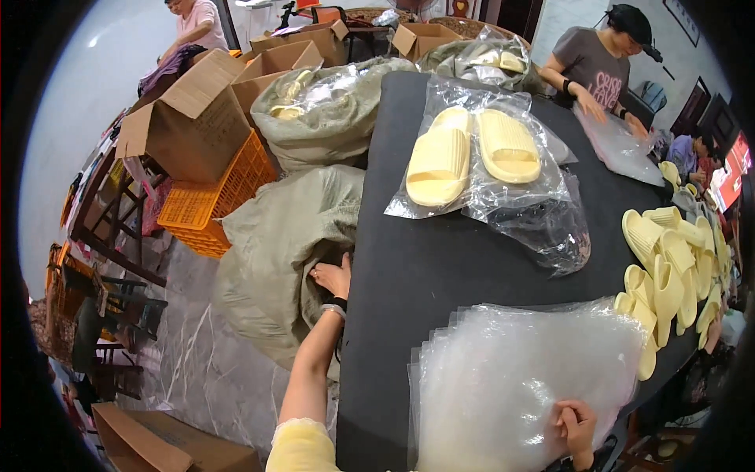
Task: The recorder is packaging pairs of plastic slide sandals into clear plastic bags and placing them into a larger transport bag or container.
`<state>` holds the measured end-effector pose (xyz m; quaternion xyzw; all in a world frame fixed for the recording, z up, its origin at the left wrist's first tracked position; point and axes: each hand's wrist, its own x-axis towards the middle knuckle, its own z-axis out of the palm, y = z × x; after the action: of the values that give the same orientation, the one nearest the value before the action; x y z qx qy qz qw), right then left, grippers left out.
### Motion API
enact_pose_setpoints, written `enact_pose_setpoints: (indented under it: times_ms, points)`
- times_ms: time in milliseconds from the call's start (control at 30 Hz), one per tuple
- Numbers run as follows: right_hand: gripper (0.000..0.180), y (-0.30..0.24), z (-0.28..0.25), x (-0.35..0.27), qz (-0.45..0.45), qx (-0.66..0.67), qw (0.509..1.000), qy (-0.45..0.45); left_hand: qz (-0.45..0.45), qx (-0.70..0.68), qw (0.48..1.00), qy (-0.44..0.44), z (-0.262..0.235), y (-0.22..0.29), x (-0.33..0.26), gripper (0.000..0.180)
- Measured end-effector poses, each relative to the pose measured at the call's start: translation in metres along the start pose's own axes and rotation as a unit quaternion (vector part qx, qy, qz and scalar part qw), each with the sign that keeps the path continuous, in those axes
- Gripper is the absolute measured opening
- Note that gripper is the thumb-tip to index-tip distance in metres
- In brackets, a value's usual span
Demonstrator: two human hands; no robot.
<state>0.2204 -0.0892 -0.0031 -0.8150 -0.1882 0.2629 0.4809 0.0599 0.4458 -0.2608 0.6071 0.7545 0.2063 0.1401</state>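
My left hand [333, 277] reaches down off the table's left edge to the mouth of a grey-green woven sack [275, 244]. Its thumb stands apart from the fingers, which lie against the sack cloth; nothing shows in the hand. On a fanned stack of clear plastic bags [503, 370], my right hand [576, 425] is closed, its bent fingers pinching at the top bag. Farther up the black table [401, 267] lie a pair of pale yellow slippers [440, 161] on and in clear plastic bags. What the sack holds is hidden.
More yellow slippers [668, 259] are heaped along the table's right edge. At the far right a co-worker [602, 63] handles a clear bag [617, 141]. Another full sack [314, 118], an orange crate [212, 204] and cardboard boxes [189, 118] stand left of the table.
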Motion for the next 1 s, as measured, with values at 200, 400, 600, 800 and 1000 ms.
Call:
enact_pose_setpoints:
  times_ms: [200, 400, 600, 800, 1000]
  points:
    - [0.013, 0.001, -0.005, 0.003, 0.004, -0.003, 1.0, 0.008, 0.214, -0.059, 0.965, 0.14, 0.022, -0.028, -0.017, 0.076]
    - [0.013, -0.001, 0.0, 0.002, -0.034, -0.006, 0.999, 0.0, 0.0, -0.03, 0.998, 0.06, 0.014, 0.005, -0.001, 0.077]
    - [0.015, -0.009, -0.002, -0.001, -0.009, -0.027, 1.0, -0.006, 0.129, -0.173, 0.974, 0.072, -0.033, -0.023, 0.056, 0.049]
    - [0.017, -0.004, -0.006, -0.001, 0.029, 0.016, 0.999, -0.008, 0.254, 0.208, 0.944, 0.023, -0.124, -0.089, 0.172, 0.045]
    - [0.017, 0.009, -0.015, 0.001, 0.038, 0.042, 0.998, 0.004, 0.208, 0.202, 0.957, -0.022, -0.101, -0.069, 0.185, 0.042]
